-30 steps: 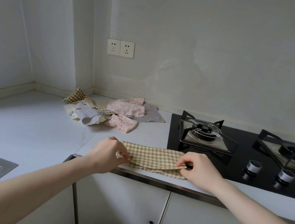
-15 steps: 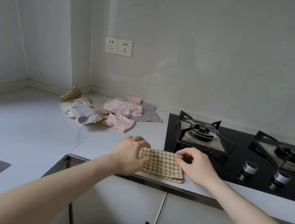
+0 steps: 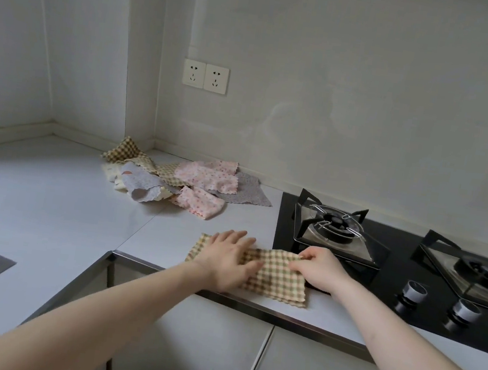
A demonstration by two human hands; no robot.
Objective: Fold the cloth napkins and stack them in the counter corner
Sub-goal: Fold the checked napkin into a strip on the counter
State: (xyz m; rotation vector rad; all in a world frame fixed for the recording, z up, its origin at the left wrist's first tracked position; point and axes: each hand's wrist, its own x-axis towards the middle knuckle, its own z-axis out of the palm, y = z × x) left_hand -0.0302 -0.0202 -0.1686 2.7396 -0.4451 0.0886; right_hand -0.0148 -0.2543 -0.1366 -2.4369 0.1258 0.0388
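Since the earlier frame the left hand has flattened, fingers straight, onto the checked napkin at the counter edge. The right hand pinches its far-right edge. The unfolded pile lies far-left, nearer the left hand.

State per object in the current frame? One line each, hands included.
checked napkin: folded, flat at counter front edge
left hand: fingers straight, pressing napkin flat
right hand: pinching napkin's right side
napkin pile: unfolded, loose heap near the corner
left burner: no flame seen
right burner: no flame seen
stove knobs: setting cannot be told
cabinet doors: closed
wall sockets: nothing plugged in
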